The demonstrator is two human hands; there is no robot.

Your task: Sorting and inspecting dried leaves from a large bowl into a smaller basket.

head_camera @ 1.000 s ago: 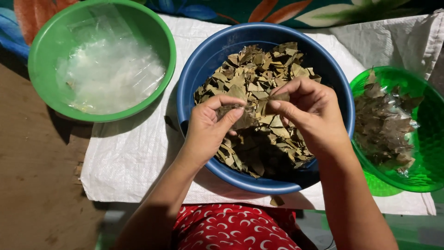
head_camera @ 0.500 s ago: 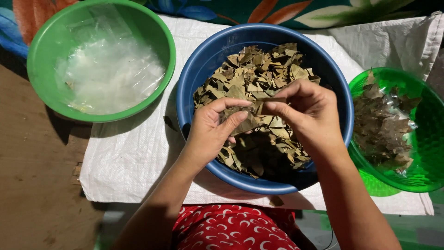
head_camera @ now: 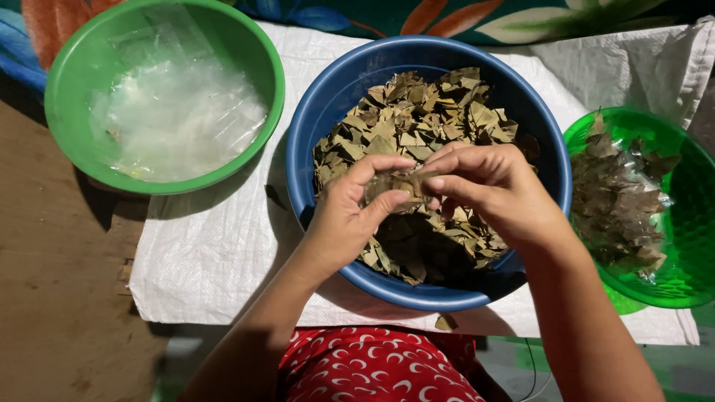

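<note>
A big blue bowl (head_camera: 350, 89) in the middle holds a heap of dry brown leaves (head_camera: 417, 112). Above that heap my left hand (head_camera: 350, 212) and my right hand (head_camera: 495, 190) meet, and both pinch one small folded dry leaf piece (head_camera: 395, 184) between thumbs and fingertips. The leaf piece is partly hidden by my fingers.
A green bowl (head_camera: 67, 89) at the left holds clear plastic wrappers (head_camera: 179, 119). A smaller green bowl (head_camera: 689, 246) at the right holds leaves wrapped in plastic. All stand on a white woven sack (head_camera: 216, 253) over a brown floor. Red patterned cloth covers my lap (head_camera: 372, 365).
My hands have drawn closer together and turned the leaf piece between the fingers; it now looks more tightly folded. The bowls have not moved.
</note>
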